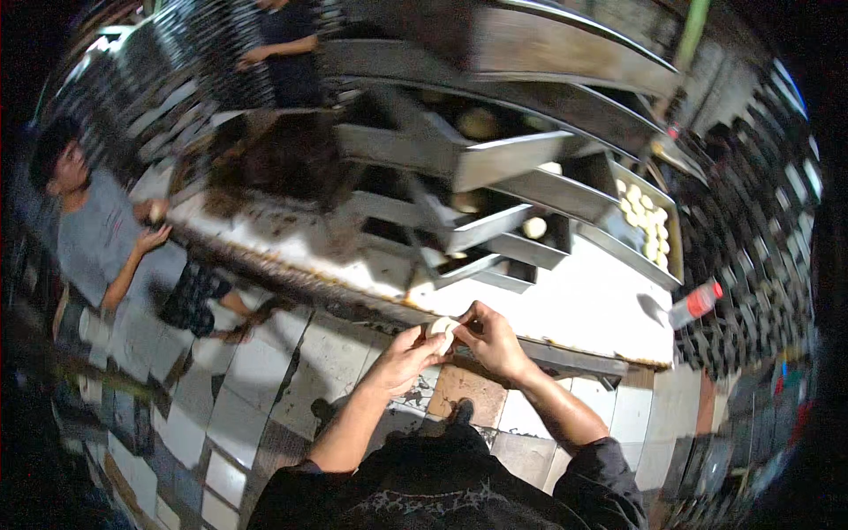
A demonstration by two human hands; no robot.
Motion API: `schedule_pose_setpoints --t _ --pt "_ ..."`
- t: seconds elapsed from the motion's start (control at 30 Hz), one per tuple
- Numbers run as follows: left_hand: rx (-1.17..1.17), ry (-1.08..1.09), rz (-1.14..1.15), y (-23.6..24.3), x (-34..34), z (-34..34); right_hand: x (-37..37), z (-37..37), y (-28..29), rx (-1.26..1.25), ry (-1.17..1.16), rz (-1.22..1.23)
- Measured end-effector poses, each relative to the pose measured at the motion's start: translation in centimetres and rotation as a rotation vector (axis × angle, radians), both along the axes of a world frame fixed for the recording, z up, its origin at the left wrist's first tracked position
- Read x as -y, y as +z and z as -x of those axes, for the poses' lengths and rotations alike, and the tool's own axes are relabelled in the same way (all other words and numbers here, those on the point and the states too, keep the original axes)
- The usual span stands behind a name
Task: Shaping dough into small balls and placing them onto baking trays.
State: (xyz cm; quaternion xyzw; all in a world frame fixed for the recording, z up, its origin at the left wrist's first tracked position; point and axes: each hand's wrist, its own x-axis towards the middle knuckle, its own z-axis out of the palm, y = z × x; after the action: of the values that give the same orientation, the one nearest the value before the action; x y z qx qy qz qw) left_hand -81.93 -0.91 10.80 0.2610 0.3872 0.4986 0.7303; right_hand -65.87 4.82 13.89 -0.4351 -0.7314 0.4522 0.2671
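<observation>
My left hand (405, 355) and my right hand (491, 338) meet over the near edge of a white floured table (574, 305). Together they pinch a small pale piece of dough (441, 329) between the fingertips. The left hand cups it from below and the right hand's fingers press on it from the right. Both forearms come up from the lower edge, with dark sleeves pushed up.
Stacked metal baking trays (495, 225) crowd the table, some holding dough balls; one tray (649, 221) at right holds several. A clear bottle with a red cap (693, 305) lies at right. A seated person in a grey shirt (102, 238) works at left, another stands behind. Tiled floor below.
</observation>
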Motion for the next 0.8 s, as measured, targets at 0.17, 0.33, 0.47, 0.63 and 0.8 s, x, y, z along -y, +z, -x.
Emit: schedule_pose_setpoints --t 0.17,0.33,0.47,0.63,0.8 --pt "0.04 0.194 -0.09 -3.7 -7.3 -16.8 3.1 -9.4 -6.2 0.263 -0.453 -0.684" --pt "-1.197 -0.081 -0.916 -11.9 -15.9 -27.7 -2.3 -24.3 -11.2 0.225 -0.81 -0.347" --pt "-1.245 -0.153 -0.868 -8.3 -15.0 -28.9 -10.7 -27.4 -15.4 -0.041 -0.761 -0.207" --pt "-0.752 0.062 -0.533 -0.2 -6.9 -14.9 -6.3 -24.0 -13.7 0.279 -0.011 -0.652" --pt "-1.517 0.507 -0.745 8.4 -2.8 -7.9 -15.1 -25.8 -13.5 0.351 -0.499 -0.692"
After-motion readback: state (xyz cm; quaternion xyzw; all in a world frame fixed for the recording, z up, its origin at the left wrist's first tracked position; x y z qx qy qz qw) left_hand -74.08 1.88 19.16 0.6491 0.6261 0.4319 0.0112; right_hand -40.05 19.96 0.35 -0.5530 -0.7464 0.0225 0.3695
